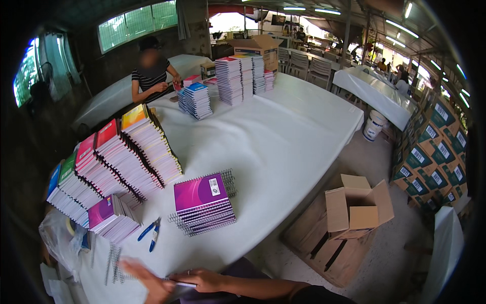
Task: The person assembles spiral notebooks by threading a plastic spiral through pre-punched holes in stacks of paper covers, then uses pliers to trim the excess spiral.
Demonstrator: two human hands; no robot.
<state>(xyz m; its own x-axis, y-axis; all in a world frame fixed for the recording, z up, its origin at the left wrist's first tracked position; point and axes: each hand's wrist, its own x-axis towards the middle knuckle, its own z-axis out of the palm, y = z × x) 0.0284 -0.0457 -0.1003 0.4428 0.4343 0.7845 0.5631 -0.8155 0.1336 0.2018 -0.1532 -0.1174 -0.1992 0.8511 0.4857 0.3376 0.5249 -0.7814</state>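
Observation:
At the near table edge my right hand (pixel 205 280) is closed on a thin notebook (pixel 186 285), its white edge showing below my fingers. Just to its left is my left hand (pixel 147 282), smeared by motion, so its grip is unclear. A wire coil shows beside the left hand. Several loose wire coils (pixel 112 263) lie on the table next to it. Ahead of my hands stands a stack of purple notebooks (pixel 200 195), with coils sticking out on two sides. Two blue pen-like tools (pixel 150 234) lie left of that stack.
Tall notebook stacks (pixel 129 152) line the table's left side, beside a clear plastic bag (pixel 63 238). More stacks (pixel 235 78) stand at the far end, where another person (pixel 152 76) handles notebooks. On the right are an open carton (pixel 357 213) on a wooden pallet, piled boxes (pixel 433 152) and a bucket (pixel 374 125).

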